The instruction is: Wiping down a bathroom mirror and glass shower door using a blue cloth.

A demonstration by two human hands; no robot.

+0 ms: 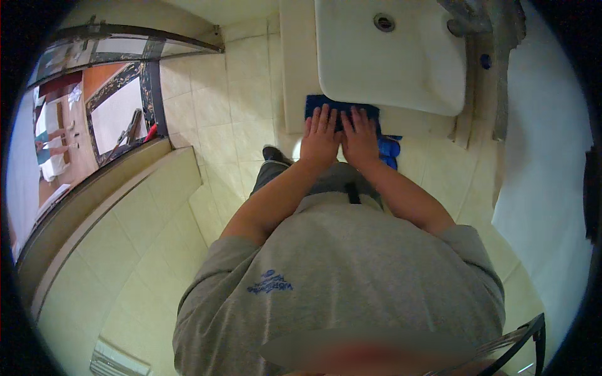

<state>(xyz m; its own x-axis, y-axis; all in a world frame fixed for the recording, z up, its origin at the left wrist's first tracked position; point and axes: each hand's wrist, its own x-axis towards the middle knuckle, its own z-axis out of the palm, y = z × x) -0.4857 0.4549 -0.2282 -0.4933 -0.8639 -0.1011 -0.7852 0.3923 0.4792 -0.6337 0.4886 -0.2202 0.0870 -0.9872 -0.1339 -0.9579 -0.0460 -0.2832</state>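
A dark blue cloth (316, 101) lies flat on the counter at the near left corner of a white rectangular sink (390, 66). Both my hands rest palm down on it, side by side, thumbs nearly touching. My left hand (320, 136) has its fingers stretched over the cloth's left part. On its right part lies my right hand (361, 136), fingers slightly spread. What is under the palms is hidden. Just right of my right hand, below the counter edge, a bright blue object (389, 148) shows; its kind cannot be told.
A metal faucet (463, 27) stands at the sink's right side, near a wall-side ledge. A cream counter (298, 66) borders the sink. At the left are a dark-framed glass panel (127, 47) and a low tiled wall (136, 221). My dark shoe (273, 152) is on the tiled floor.
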